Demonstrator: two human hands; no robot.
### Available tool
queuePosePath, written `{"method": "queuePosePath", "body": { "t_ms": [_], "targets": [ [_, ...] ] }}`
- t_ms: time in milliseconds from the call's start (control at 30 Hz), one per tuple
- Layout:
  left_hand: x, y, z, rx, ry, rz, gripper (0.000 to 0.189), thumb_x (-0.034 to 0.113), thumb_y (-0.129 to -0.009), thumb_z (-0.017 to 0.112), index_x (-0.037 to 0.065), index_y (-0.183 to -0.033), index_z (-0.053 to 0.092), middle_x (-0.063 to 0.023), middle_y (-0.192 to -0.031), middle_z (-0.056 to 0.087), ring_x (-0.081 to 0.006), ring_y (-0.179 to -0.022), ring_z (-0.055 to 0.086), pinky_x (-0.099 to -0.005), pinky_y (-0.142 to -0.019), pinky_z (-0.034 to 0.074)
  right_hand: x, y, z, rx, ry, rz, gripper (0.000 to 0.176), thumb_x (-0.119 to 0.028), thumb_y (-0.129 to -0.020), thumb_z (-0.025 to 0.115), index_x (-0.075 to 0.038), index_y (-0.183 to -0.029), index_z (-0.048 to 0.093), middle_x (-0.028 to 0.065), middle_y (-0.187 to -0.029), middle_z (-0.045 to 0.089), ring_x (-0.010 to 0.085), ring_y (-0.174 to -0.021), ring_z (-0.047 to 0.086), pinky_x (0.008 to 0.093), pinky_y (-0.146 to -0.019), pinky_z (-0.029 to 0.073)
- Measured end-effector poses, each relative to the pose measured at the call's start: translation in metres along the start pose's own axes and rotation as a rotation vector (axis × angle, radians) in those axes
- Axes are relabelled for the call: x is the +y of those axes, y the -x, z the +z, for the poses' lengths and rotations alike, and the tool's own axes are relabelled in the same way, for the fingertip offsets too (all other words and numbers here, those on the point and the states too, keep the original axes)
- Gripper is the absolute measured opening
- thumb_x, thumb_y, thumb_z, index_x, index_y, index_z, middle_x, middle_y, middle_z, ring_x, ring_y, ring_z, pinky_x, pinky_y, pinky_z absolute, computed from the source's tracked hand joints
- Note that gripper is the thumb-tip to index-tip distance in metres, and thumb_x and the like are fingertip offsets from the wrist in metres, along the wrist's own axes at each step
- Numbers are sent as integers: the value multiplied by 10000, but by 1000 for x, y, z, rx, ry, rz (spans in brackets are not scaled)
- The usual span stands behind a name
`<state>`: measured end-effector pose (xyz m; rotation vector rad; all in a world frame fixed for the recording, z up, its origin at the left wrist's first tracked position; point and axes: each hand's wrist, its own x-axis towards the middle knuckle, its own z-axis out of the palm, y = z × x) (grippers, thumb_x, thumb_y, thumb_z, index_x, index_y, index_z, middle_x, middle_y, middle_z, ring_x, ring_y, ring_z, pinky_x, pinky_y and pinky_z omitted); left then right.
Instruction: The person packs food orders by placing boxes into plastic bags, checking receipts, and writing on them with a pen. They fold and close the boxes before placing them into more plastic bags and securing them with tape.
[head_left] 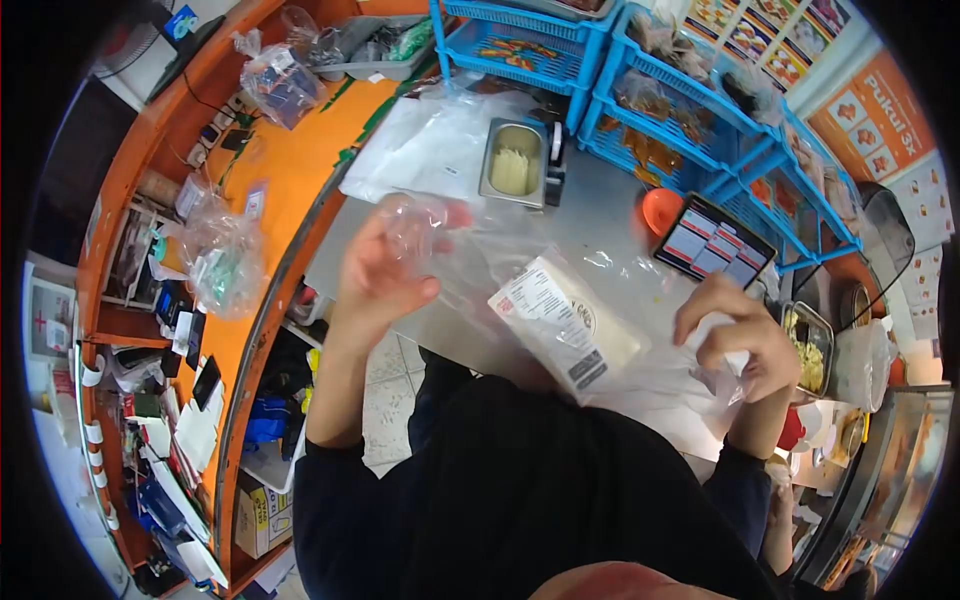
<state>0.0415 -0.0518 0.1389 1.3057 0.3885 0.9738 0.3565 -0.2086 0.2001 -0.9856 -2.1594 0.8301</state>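
Note:
A clear plastic bag (470, 268) stretches between my two hands over the metal counter. Inside or against it lies a pale packet (570, 322) with a white printed label, tilted down to the right. My left hand (385, 265) is at the bag's upper left end, fingers curved round the clear plastic. My right hand (740, 340) has its fingers bent round crumpled plastic and something white at the bag's right end. The packet hangs between the hands and neither one touches it directly.
A metal tray (514, 165) with pale shreds stands behind the bag. Plastic sheets (430, 140) lie to its left. A tablet (713, 243) and a red bowl (660, 211) are at the right, below blue racks (640, 75). An orange shelf (262, 200) runs along the left.

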Motion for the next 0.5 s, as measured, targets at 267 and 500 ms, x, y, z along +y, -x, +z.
{"method": "queuePosePath", "body": {
  "t_ms": [267, 500],
  "targets": [
    [24, -96, -140, -513, -729, 486, 131, 83, -679, 710, 7, -782, 679, -144, -863, 681, -297, -805, 637, -348, -724, 483, 39, -83, 46, 367, -170, 57, 49, -22, -561, 698, -62, -589, 686, 47, -659, 610, 155, -624, 544, 271, -569, 385],
    [-69, -255, -256, -261, -619, -105, 140, 185, -845, 629, 59, -797, 666, -71, -807, 684, -218, -700, 650, -316, -628, 487, 89, -133, 136, 460, -962, -94, 239, -122, -703, 772, -20, -910, 707, 228, -1048, 605, 303, -840, 602, 340, -798, 513]
  ]
}}
